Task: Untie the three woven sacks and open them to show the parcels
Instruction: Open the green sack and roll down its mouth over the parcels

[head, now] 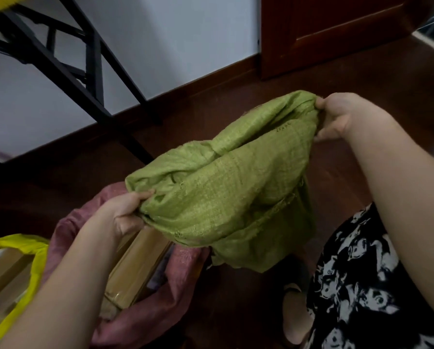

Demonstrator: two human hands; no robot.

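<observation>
Green sack (pixel 226 187) bunched and creased, raised above the floor (pixel 236 107) beside the open pink sack (pixel 180 278). Left hand (pixel 127 212) and right hand (pixel 342 117) each pinch its mouth, pulled apart.

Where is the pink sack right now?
In the head view the pink sack lies open on the dark floor, low and left of centre, under the green sack and beside the yellow sack, with a brown parcel showing inside.
</observation>
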